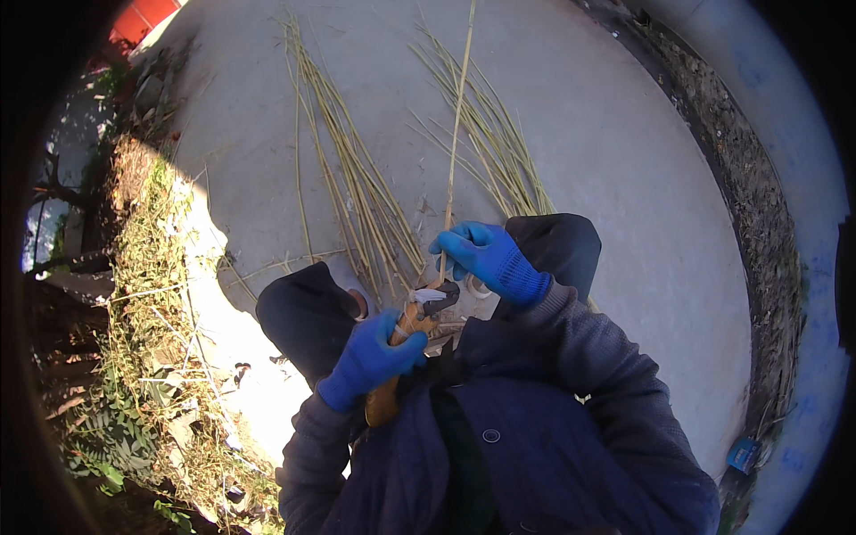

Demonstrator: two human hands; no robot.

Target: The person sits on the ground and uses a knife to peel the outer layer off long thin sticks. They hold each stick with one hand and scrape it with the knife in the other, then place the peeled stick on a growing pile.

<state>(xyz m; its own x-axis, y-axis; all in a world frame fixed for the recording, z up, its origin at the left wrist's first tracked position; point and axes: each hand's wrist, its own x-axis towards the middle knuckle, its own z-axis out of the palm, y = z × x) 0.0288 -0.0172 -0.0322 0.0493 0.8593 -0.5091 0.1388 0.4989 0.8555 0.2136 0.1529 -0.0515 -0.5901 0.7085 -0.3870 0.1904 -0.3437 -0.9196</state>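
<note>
The dark blue jacket (544, 455) of the wearer lies nearest the camera, with one round button (490, 436) visible at the front. The left hand (374, 352), in a blue glove, is closed around the brown handle (382, 403) of a hand tool. The dark head (440, 300) of this tool points up and to the right, with a pale piece beside it. The right hand (490, 257), also gloved in blue, is partly closed, its thumb and fingers pinching a long thin stalk (456, 134). The stalk runs from the top edge down to the tool head; whether the two touch cannot be determined. Both hands are positioned between the bent knees. Beyond them, a left bundle of stalks (364, 192) and a right bundle of stalks (501, 147) lie on the grey ground (633, 187), one on either side of the held stalk. Dry plant litter (147, 330) borders the ground at left; a blue packet (743, 455) lies at lower right.
</note>
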